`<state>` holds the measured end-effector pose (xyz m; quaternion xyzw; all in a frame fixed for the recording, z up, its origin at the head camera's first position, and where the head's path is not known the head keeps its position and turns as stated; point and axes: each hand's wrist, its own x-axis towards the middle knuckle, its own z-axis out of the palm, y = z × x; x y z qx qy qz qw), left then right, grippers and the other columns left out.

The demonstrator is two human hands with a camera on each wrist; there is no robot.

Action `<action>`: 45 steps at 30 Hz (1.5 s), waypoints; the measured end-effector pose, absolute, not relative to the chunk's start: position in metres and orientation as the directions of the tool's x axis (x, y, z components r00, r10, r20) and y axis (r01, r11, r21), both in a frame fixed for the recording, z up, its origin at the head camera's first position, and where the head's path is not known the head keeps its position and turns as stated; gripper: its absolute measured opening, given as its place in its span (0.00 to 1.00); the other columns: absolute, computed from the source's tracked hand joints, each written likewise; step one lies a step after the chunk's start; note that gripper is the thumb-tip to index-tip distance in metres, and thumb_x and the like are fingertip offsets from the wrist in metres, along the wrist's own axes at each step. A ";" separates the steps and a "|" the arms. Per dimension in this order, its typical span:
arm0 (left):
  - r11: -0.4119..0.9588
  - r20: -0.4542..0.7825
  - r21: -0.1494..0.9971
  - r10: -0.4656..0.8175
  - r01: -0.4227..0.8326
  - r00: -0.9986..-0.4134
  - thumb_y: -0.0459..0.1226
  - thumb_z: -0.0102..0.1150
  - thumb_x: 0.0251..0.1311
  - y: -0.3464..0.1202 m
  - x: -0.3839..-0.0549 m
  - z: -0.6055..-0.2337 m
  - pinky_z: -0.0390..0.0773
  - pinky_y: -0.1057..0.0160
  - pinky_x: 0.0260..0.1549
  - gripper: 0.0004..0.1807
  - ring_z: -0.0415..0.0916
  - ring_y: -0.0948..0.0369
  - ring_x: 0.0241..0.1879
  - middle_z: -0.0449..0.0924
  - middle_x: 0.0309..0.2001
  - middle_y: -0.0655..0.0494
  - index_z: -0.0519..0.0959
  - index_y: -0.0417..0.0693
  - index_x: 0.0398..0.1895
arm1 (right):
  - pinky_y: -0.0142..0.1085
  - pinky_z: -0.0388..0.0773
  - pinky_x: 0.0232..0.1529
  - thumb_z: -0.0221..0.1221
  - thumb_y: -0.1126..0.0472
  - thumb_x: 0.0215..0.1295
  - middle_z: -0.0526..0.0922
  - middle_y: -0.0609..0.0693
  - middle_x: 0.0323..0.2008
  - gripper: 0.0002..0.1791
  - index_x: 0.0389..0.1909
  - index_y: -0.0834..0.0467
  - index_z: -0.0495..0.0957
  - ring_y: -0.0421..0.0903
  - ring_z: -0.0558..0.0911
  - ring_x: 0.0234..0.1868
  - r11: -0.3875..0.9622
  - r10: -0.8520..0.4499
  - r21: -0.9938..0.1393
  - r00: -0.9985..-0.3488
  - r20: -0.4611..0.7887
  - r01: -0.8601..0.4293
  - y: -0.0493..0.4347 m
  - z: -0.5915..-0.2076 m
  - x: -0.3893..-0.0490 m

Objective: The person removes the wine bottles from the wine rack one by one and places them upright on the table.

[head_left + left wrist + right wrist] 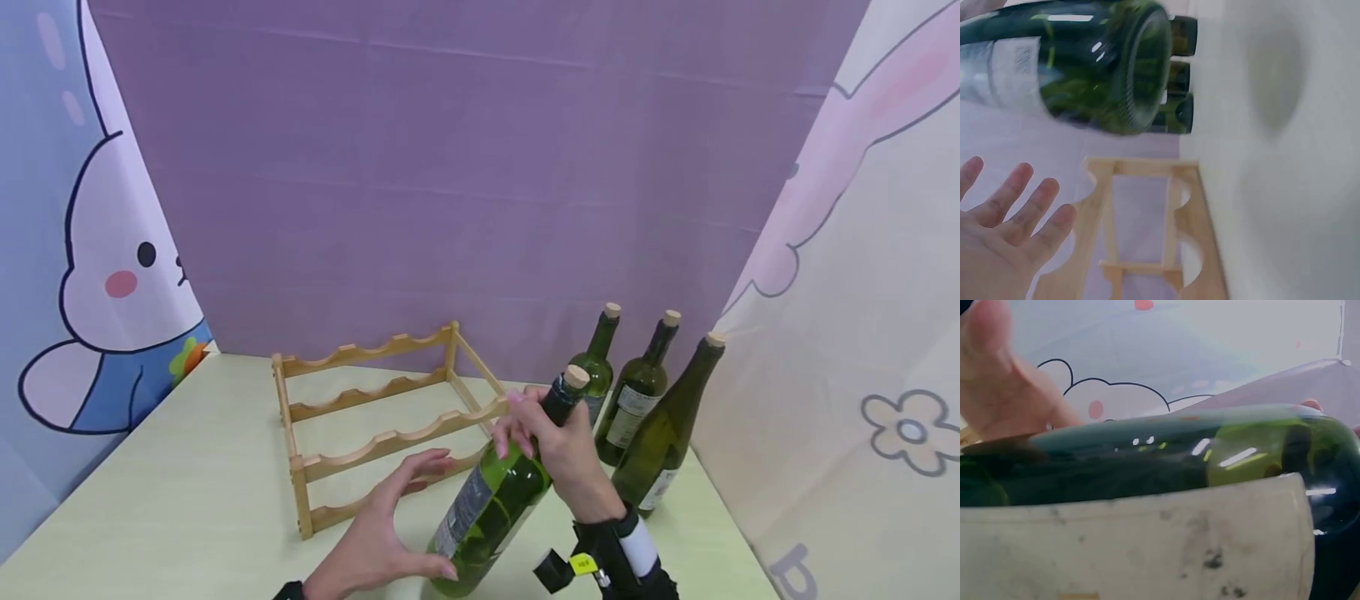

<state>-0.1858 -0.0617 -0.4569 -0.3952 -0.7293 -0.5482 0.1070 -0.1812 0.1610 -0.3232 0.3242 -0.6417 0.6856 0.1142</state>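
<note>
A green wine bottle (517,479) with a cork in its mouth is held tilted, its neck to the upper right. My right hand (573,458) grips it around the neck. Beside the bottle's lower end is my left hand (367,542), fingers spread and thumb by the base. In the left wrist view, the bottle's base (1150,69) hangs above the table, and my left hand (1004,244) has straight, spread fingers. A pale label (1147,550) fills much of the right wrist view, with my left hand (1010,394) behind the glass.
A wooden wine rack (300,496) with scalloped rails stands behind my left hand on the pale table (187,492). To the right, three corked bottles stand upright: one at the back (595,367), a middle one (628,417) and a nearer one (671,425). A purple backdrop (450,183) hangs behind.
</note>
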 end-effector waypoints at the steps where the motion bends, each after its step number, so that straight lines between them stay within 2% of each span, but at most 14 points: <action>1: 0.095 0.602 0.701 0.452 0.707 -0.658 0.47 0.83 0.32 -0.064 -0.187 -0.455 0.71 0.49 0.56 0.61 0.67 0.56 0.64 0.67 0.68 0.60 0.59 0.57 0.75 | 0.36 0.73 0.30 0.49 0.67 0.74 0.64 0.63 0.10 0.20 0.18 0.62 0.62 0.46 0.79 0.17 -0.140 -0.258 -0.810 -0.769 0.585 -0.570 0.162 -0.323 -0.181; 6: 0.137 0.668 0.626 0.414 0.768 -0.618 0.53 0.82 0.29 -0.074 -0.191 -0.446 0.73 0.50 0.54 0.63 0.69 0.54 0.63 0.69 0.67 0.59 0.61 0.53 0.74 | 0.35 0.71 0.27 0.50 0.67 0.74 0.68 0.61 0.11 0.20 0.18 0.62 0.62 0.48 0.79 0.17 -0.107 -0.256 -0.815 -0.777 0.575 -0.569 0.167 -0.322 -0.182; 9: 0.175 0.696 0.585 0.393 0.792 -0.601 0.55 0.82 0.27 -0.081 -0.192 -0.442 0.72 0.54 0.56 0.63 0.69 0.54 0.63 0.69 0.66 0.58 0.61 0.52 0.74 | 0.36 0.73 0.29 0.50 0.67 0.73 0.70 0.58 0.12 0.20 0.18 0.62 0.63 0.49 0.79 0.17 -0.093 -0.256 -0.819 -0.781 0.569 -0.566 0.170 -0.321 -0.182; 12: 0.193 0.722 0.552 0.377 0.811 -0.580 0.53 0.83 0.25 -0.088 -0.194 -0.439 0.70 0.56 0.57 0.64 0.69 0.53 0.63 0.69 0.67 0.57 0.62 0.49 0.73 | 0.37 0.73 0.30 0.50 0.67 0.73 0.69 0.56 0.11 0.19 0.19 0.62 0.63 0.49 0.80 0.17 -0.079 -0.257 -0.822 -0.785 0.564 -0.564 0.173 -0.321 -0.181; 16: 0.221 0.733 0.529 0.366 0.819 -0.573 0.51 0.85 0.22 -0.097 -0.196 -0.435 0.69 0.55 0.57 0.65 0.68 0.55 0.64 0.69 0.67 0.57 0.63 0.49 0.73 | 0.38 0.73 0.29 0.50 0.68 0.73 0.66 0.54 0.11 0.18 0.20 0.61 0.63 0.50 0.80 0.18 -0.065 -0.260 -0.821 -0.785 0.563 -0.567 0.177 -0.321 -0.181; 20: 0.277 0.725 0.522 0.355 0.807 -0.591 0.53 0.84 0.23 -0.107 -0.199 -0.431 0.69 0.52 0.57 0.64 0.65 0.58 0.65 0.67 0.67 0.59 0.63 0.53 0.73 | 0.41 0.76 0.29 0.49 0.69 0.73 0.64 0.55 0.10 0.18 0.20 0.61 0.63 0.51 0.79 0.17 -0.051 -0.259 -0.804 -0.770 0.583 -0.592 0.181 -0.322 -0.181; 26: 0.390 0.769 0.428 0.318 0.815 -0.555 0.56 0.83 0.21 -0.124 -0.206 -0.425 0.64 0.63 0.60 0.65 0.64 0.57 0.65 0.68 0.66 0.56 0.65 0.51 0.72 | 0.42 0.77 0.28 0.49 0.68 0.74 0.62 0.57 0.11 0.20 0.19 0.63 0.62 0.54 0.79 0.17 -0.026 -0.242 -0.801 -0.774 0.585 -0.598 0.190 -0.322 -0.180; 28: 0.453 0.773 0.395 0.305 0.799 -0.556 0.60 0.82 0.22 -0.129 -0.209 -0.424 0.64 0.63 0.59 0.64 0.64 0.59 0.65 0.69 0.66 0.57 0.65 0.53 0.72 | 0.43 0.78 0.29 0.50 0.67 0.74 0.62 0.57 0.11 0.20 0.19 0.63 0.62 0.54 0.79 0.17 0.000 -0.226 -0.806 -0.785 0.577 -0.592 0.192 -0.322 -0.179; 35: 0.599 0.749 0.319 0.316 0.734 -0.583 0.66 0.76 0.27 -0.142 -0.218 -0.426 0.72 0.47 0.53 0.59 0.63 0.58 0.66 0.67 0.67 0.61 0.68 0.58 0.70 | 0.46 0.79 0.30 0.52 0.65 0.74 0.65 0.55 0.10 0.20 0.19 0.64 0.63 0.55 0.79 0.17 0.072 -0.187 -0.807 -0.803 0.566 -0.586 0.202 -0.322 -0.179; 42: 0.680 0.709 0.263 0.344 0.684 -0.615 0.68 0.73 0.30 -0.151 -0.228 -0.433 0.75 0.48 0.50 0.50 0.70 0.57 0.58 0.74 0.58 0.58 0.76 0.53 0.60 | 0.44 0.79 0.29 0.52 0.66 0.74 0.66 0.55 0.10 0.20 0.19 0.64 0.64 0.54 0.79 0.17 0.104 -0.169 -0.784 -0.787 0.593 -0.612 0.209 -0.321 -0.180; 45: 0.710 0.684 0.267 0.337 0.652 -0.647 0.67 0.74 0.31 -0.153 -0.231 -0.436 0.75 0.47 0.49 0.48 0.73 0.56 0.55 0.76 0.55 0.58 0.77 0.52 0.57 | 0.43 0.78 0.28 0.51 0.68 0.74 0.66 0.55 0.10 0.19 0.19 0.63 0.64 0.54 0.79 0.16 0.126 -0.174 -0.767 -0.776 0.607 -0.629 0.212 -0.322 -0.181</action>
